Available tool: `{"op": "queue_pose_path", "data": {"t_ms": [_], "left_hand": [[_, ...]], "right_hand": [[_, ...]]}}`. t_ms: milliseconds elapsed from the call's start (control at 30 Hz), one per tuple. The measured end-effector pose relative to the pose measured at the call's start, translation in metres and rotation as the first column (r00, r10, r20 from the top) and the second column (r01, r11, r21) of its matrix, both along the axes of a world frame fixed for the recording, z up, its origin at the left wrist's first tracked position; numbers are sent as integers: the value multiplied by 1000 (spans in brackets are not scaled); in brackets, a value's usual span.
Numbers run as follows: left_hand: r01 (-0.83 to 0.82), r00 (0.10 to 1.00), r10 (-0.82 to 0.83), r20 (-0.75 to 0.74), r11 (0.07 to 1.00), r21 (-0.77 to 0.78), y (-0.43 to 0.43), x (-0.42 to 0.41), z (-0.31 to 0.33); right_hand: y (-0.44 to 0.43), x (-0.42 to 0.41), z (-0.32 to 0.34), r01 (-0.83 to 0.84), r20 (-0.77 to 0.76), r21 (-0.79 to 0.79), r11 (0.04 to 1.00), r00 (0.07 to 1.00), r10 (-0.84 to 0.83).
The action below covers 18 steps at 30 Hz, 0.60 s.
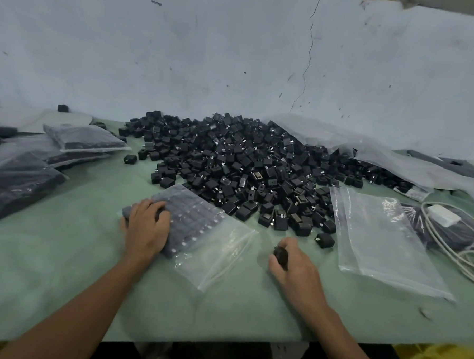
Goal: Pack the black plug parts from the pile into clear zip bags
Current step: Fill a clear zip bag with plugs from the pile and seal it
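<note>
matt black plastic plugs (pixel 231 162), glossy clear plastic bag (pixel 378 236), green cloth table (pixel 74 267).

The widest open room is the near strip of the counter (pixel 60 280), from its front edge up to both hands. A bare green lane runs between the stacked filled bags (pixel 19 179) on the left and the part-filled zip bag (pixel 200 232) under the left hand (pixel 145 226). The right hand (pixel 294 262), gripping a plug part (pixel 280 255), sits in the gap between that bag and the empty zip bag (pixel 378 236). A stray plug (pixel 325 240) lies at the gap's far end. Beyond, the pile (pixel 245 163) blocks the middle back to the wall (pixel 237 55). A white cable (pixel 452 245) and a plastic sheet (pixel 382 154) crowd the right side.
</note>
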<state>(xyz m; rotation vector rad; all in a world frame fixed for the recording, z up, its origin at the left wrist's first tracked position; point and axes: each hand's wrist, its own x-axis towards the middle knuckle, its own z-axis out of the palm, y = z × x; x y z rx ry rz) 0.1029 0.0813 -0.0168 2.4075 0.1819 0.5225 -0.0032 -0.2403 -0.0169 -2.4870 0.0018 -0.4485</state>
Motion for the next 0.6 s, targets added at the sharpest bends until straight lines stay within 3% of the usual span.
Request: {"op": "queue_pose_path", "data": {"t_ms": [167,333,467,600], "left_hand": [[-7,1000,7,22,1000,-5,1,0,-1],[-25,999,25,36,1000,-13,0,2,-4],[-40,999,41,35,999,-27,-1,1,-3],[-44,999,44,5,999,-6,-1,0,-1]], "right_hand": [[58,-9,0,-183,-87,184,966,976,202],[97,-2,4,-346,-84,159,925,929,362],[101,13,-3,-416,-4,-152,897,908,420],[106,26,-1,-328,-31,-397,857,938,345]]}}
